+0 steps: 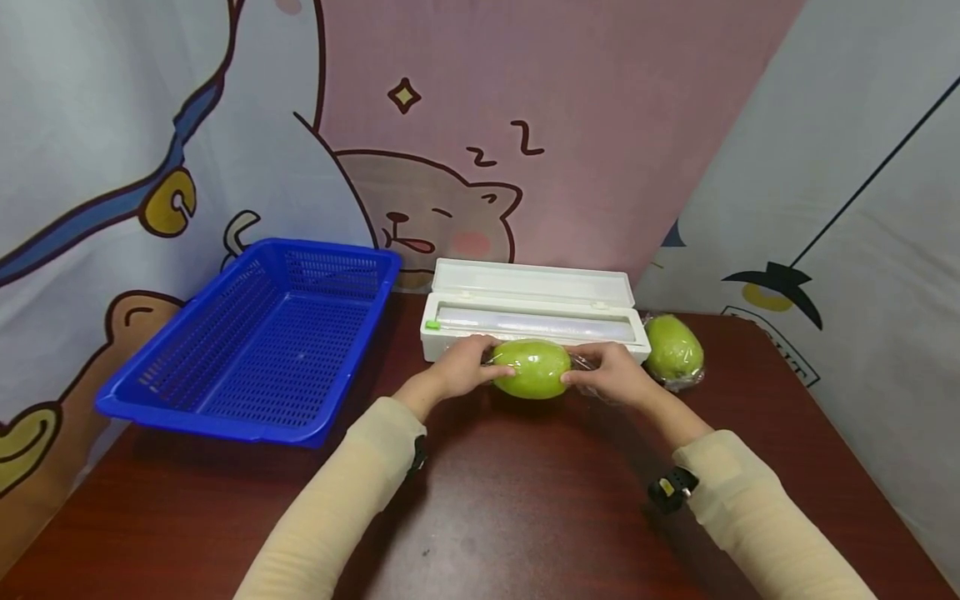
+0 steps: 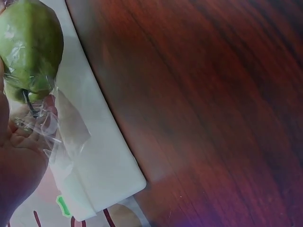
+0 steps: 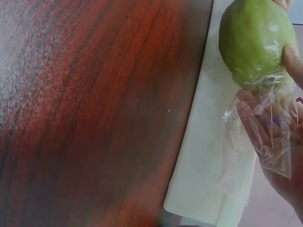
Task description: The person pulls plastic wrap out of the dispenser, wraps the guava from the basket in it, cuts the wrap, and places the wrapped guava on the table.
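A smooth green oval fruit (image 1: 532, 369) in clear plastic wrap is held up between both hands, just in front of a white cling film box (image 1: 536, 321). My left hand (image 1: 465, 367) grips one end, thumb on the near face. At the other end my right hand (image 1: 613, 375) grips it the same way. Loose wrap (image 3: 279, 146) trails from the fruit over the right fingers. In the left wrist view, a dark stem (image 2: 29, 101) shows through gathered film. Some fingers are hidden behind the fruit.
A second wrapped green fruit (image 1: 675, 348) sits right of the box, whose lid (image 1: 532, 282) is raised. To the left stands a blue plastic basket (image 1: 330, 408). All rest on a dark red wooden table (image 1: 525, 517) before a cartoon-printed cloth (image 1: 600, 125).
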`<state>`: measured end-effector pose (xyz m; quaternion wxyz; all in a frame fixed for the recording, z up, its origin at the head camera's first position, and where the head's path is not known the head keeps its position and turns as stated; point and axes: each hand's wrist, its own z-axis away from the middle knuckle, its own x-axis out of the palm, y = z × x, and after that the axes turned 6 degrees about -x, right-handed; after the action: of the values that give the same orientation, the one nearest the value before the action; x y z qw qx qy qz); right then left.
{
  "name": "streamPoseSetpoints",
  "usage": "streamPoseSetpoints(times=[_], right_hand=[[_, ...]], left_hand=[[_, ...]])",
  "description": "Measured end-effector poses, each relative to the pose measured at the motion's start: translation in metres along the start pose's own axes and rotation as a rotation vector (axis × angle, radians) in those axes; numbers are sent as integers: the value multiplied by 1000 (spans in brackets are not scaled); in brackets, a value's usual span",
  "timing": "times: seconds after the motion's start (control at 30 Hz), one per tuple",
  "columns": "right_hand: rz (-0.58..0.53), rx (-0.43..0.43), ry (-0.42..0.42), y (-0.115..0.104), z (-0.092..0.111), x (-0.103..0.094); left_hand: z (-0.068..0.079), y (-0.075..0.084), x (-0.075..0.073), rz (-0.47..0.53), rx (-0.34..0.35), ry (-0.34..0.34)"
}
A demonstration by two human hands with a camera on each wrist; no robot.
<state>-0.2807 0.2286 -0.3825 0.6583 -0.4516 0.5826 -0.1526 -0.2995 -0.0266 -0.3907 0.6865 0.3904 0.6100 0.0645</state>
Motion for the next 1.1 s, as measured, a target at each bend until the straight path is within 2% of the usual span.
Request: streamPoseSetpoints(times=[0.3, 0.5, 0.7, 1.1], right_hand=[[44, 0, -4, 6, -1, 0], [105, -12, 0, 8, -3, 1], [85, -9, -10, 10, -4, 3], [105, -26, 2, 18, -3, 9]], left_hand=[[-2, 3, -4, -35, -6, -58], [-1, 2, -3, -8, 9, -55], [-2, -1, -3, 0, 11, -59], [-4, -7, 4, -65, 28, -52]])
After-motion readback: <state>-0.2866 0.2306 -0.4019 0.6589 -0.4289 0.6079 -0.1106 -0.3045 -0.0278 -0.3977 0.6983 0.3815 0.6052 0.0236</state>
